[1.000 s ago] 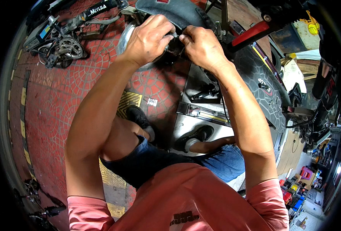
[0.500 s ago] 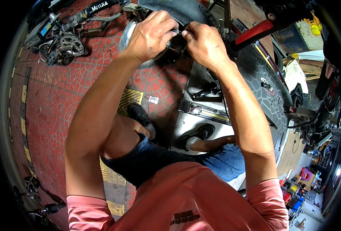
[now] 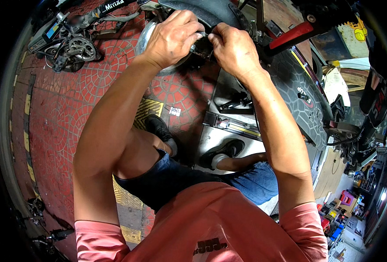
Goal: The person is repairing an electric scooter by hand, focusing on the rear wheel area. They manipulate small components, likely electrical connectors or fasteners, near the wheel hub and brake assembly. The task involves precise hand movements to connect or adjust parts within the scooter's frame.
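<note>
L hand (image 3: 171, 40) fingers (image 3: 193, 38) pinch thin pc (image 3: 205, 34); R hand (image 3: 236, 49) fingers curled nr, hold unclear.

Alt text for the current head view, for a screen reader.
A person's left hand and right hand pinch something thin, too small to identify, between them, beside a silvery round rim and a dark curved panel. Red patterned paving spreads at left, with a chainring at upper left.
</note>
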Tool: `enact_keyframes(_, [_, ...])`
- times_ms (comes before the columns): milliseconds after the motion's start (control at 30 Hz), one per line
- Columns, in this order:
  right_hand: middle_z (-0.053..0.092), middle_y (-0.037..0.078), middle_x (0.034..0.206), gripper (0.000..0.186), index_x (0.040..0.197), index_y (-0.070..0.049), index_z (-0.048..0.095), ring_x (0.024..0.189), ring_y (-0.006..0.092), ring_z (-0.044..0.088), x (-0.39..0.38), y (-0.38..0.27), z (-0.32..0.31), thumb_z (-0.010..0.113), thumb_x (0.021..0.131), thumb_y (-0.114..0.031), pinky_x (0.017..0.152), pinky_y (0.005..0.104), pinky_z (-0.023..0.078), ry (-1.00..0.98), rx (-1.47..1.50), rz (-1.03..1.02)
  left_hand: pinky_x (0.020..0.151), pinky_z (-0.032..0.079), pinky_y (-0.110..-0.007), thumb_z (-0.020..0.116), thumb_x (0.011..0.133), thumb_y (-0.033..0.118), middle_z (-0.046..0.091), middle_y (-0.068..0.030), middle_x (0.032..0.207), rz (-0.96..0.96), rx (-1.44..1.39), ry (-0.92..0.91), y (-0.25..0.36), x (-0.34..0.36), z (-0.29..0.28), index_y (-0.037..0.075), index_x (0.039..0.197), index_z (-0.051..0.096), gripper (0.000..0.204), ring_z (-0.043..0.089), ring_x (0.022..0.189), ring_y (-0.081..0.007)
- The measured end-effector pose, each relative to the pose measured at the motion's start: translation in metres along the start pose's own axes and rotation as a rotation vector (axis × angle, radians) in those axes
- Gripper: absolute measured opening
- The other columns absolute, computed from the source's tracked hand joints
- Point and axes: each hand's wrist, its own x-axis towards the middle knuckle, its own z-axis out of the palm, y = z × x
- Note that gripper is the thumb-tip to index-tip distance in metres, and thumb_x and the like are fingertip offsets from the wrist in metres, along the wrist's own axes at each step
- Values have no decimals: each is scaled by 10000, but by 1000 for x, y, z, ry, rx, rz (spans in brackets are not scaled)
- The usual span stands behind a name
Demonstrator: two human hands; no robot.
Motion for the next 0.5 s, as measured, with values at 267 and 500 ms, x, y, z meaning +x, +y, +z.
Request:
enact_keyframes(267, [750,286,883,227,1029,-26,724,886,489,749,-2,0,4,687,999,-248,818,573,608,61,-12,-21,937,554,-449,717,912,72,665,-134,1086,-9,-17,0,2,0,-2,24,1100,752,197,666,1069,-355])
enact_keyframes(500, [751,261,868,204,1002,-29,705,866,476,746,-5,-2,8,707,981,-232,786,567,599,162,33,-52,917,558,-446,703,928,76,667,-137,1074,8,-19,18,2,1,-1,16,1100,749,187,672,1049,-355])
